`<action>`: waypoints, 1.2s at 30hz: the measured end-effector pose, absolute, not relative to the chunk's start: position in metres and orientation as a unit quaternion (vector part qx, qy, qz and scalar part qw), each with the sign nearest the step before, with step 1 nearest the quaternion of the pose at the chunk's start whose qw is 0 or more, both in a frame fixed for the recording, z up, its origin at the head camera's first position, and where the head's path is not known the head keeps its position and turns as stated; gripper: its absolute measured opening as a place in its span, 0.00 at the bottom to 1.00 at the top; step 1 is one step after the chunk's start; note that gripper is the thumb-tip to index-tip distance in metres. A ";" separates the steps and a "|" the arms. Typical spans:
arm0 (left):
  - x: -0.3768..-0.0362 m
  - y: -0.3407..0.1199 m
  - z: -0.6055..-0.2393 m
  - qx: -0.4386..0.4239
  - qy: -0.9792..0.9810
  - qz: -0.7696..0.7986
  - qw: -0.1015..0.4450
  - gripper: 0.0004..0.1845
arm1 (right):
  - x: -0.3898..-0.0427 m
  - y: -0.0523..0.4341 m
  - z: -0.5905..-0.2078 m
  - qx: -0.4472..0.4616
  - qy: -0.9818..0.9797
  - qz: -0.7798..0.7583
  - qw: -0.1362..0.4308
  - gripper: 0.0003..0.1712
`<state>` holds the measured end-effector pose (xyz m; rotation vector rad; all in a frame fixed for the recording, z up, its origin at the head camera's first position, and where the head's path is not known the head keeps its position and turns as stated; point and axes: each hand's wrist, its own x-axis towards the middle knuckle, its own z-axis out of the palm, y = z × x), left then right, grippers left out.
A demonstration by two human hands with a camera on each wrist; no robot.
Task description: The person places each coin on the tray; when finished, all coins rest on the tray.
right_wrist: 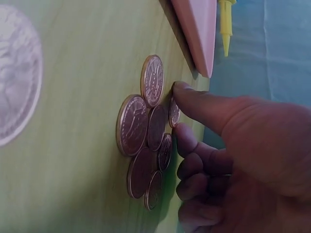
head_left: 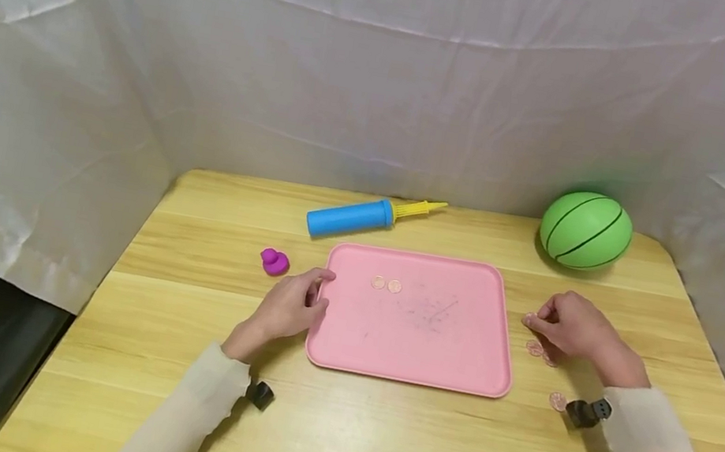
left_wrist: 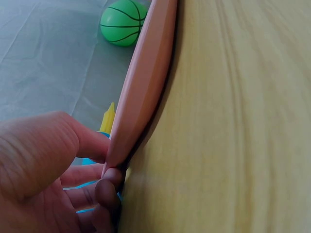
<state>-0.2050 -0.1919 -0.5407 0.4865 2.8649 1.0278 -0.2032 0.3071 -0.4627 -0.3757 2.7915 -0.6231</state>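
Observation:
A pink tray [head_left: 414, 347] lies on the table with two coins [head_left: 378, 282] side by side near its far left part. My left hand [head_left: 289, 304] holds the tray's left rim; in the left wrist view the thumb lies on the rim and fingertips sit at its underside. Right of the tray, my right hand [head_left: 572, 325] pinches a coin [right_wrist: 174, 111] by its edges between thumb and index finger. Several copper-coloured coins [right_wrist: 132, 125] lie close together beside the fingers, partly overlapping in view. One separate coin [head_left: 558, 402] lies nearer the right wrist.
Behind the tray lies a blue hand pump [head_left: 349, 218] with a yellow nozzle. A green ball [head_left: 586, 231] sits at the back right. The small purple duck [head_left: 274, 262] stands left of the tray. Pale cloth [head_left: 383, 101] hangs behind the table [head_left: 368, 451].

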 end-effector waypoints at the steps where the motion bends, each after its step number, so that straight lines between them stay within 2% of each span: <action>1: -0.205 -0.192 -0.541 0.157 0.929 0.334 0.029 0.26 | -0.203 0.307 -0.463 -0.133 0.959 -0.215 0.125 0.17; 5: -0.205 -0.191 -0.542 0.157 0.929 0.333 0.027 0.25 | -0.202 0.307 -0.462 -0.141 0.956 -0.223 0.128 0.16; 12: -0.205 -0.192 -0.543 0.160 0.930 0.330 0.027 0.26 | -0.201 0.304 -0.463 -0.155 0.925 -0.298 0.179 0.18; 17: -0.205 -0.192 -0.541 0.157 0.930 0.331 0.030 0.26 | -0.201 0.302 -0.464 -0.145 0.943 -0.266 0.133 0.13; 20: -0.204 -0.191 -0.539 0.155 0.928 0.336 0.033 0.26 | -0.199 0.302 -0.463 -0.121 0.949 -0.265 0.118 0.13; 29: -0.204 -0.191 -0.540 0.158 0.930 0.332 0.030 0.26 | -0.197 0.297 -0.466 -0.102 0.942 -0.294 0.125 0.11; 36: -0.205 -0.191 -0.541 0.157 0.930 0.331 0.030 0.26 | -0.196 0.296 -0.460 -0.082 0.958 -0.252 0.110 0.15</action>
